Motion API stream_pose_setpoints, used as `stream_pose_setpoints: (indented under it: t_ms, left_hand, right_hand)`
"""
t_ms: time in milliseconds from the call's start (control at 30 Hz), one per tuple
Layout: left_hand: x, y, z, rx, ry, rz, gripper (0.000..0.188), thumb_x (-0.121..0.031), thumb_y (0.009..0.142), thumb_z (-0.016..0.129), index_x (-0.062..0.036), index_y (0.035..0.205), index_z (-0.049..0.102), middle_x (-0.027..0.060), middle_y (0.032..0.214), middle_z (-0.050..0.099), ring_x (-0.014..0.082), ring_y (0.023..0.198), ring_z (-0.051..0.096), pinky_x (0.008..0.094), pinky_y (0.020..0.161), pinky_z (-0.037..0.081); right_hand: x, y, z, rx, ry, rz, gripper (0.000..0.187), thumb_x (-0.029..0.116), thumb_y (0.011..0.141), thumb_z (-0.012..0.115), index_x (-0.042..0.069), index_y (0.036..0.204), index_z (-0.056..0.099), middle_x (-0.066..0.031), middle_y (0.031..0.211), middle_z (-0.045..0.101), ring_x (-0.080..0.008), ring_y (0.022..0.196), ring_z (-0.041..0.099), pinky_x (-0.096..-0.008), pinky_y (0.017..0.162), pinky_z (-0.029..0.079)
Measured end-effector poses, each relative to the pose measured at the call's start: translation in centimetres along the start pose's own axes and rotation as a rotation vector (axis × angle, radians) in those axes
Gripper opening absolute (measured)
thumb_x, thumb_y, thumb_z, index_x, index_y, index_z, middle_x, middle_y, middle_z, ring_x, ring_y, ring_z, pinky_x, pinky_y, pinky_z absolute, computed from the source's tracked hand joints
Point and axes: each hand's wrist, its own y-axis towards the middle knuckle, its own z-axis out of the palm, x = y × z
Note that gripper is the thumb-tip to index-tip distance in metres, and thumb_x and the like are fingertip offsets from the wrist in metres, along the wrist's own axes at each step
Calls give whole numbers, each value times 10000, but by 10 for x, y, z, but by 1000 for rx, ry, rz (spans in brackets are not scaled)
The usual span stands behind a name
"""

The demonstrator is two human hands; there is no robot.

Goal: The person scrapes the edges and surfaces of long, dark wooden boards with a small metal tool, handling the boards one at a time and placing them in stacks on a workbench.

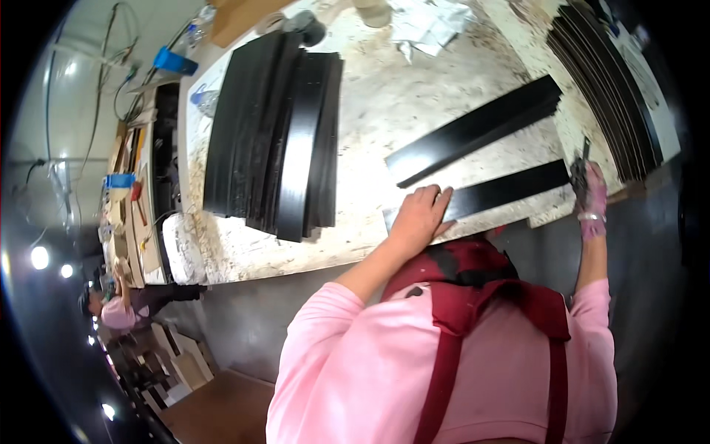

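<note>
L hand [419, 216]: no grip, palm down, fingers out & thumb a bit apart, lying on the L end of a single black strip [510, 186]. R hand [593, 186], in what looks like a stained pink glove, is closed round a small dark item [580, 176] just by the strip's R end; rag, pad or tool, can't tell. Whether the item touches the strip, can't tell either.

The strip lies flat nr the front edge of the worktop [370, 148], running L to R w/ its R end angled away from the person. Step in hand, my read: one piece being steadied by L while R works, or is abt to work, its face w/ the dark item. Next move prob. calls for L pressing lightly, fingers clear of the R hand's path, & R staying level along the length so the strip doesn't skid or swivel.

Just beyond: a small slanted stack of black strips [473, 132], apart from the single one at the L, ends slightly fanned. Far L: a big pile of black strips [248, 126], lengthwise, edges uneven. Far R: another long stack [603, 89], curved by the lens. Back of worktop: crumpled white paper or cloth [429, 26] next to a pale container [372, 12]. Well off L, a co-worker [118, 312] in pink.
</note>
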Motion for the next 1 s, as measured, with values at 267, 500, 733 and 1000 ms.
stream_pose_setpoints:
  t_ms: [267,500,733,1000]
  left_hand:
    - [10,-66,-102,-304,228,-381,514,-216,730,753,-63,1195,596,168,1026,533,347,957,515,421,849,433]
    - [86,-65,-131,-341,687,-703,516,-265,862,650,-55,1303,485,203,1138,536,373,994,513,455,819,447]
    - [87,-66,-106,-263,622,-754,644,-208,819,690,-49,1372,402,214,1225,490,385,1037,516,434,841,481]
    - [93,-67,-116,-369,935,-687,483,-328,820,661,-76,1223,573,97,1233,504,291,1114,485,421,841,436]
  right_hand:
    - [21,-21,-13,-96,-44,8,220,273,902,633,70,985,612,10,737,596,-78,556,515,-216,486,412]
    - [15,-38,55,135,-383,-195,230,236,904,618,15,966,624,24,804,554,-64,746,486,-211,688,413]
    - [-11,-56,52,185,-324,-181,231,136,879,635,-60,996,597,-36,920,590,-103,867,499,-228,810,410]
    - [0,-60,54,214,-473,-208,198,116,892,616,-57,986,594,-38,908,595,-103,859,503,-232,802,414]
